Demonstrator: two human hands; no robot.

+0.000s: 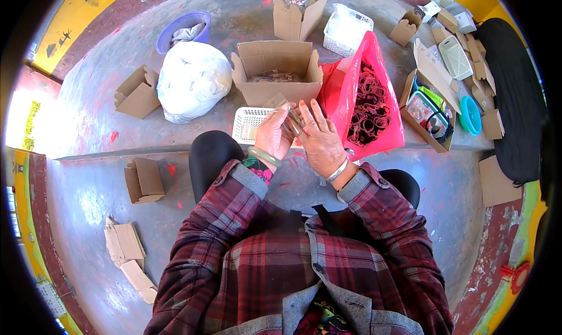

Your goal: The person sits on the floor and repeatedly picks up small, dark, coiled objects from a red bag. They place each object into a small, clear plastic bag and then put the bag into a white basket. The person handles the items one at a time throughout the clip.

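Holding see-through, colourless plastic packet (278,101) | left fingers (277,117) grasping it | right fingers (318,118) outstretched, cannot tell if gripping

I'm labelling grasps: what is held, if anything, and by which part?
A thin clear plastic piece, held by its nearer part in the left hand; whether the right hand grips it too is unclear.

Red-flecked grey floor (193,235) in 2 levels; a raised ledge (140,144) extends forward beneath and beyond the left grip (273,137). Well to its left, daylight fills an opening (19,112) showing foliage (29,127). Far ahead-left: yellow wall (70,13) above a dark-red band (114,16). Behind-right of the right grip (324,147): scuffed dark-red wall paint (497,247).
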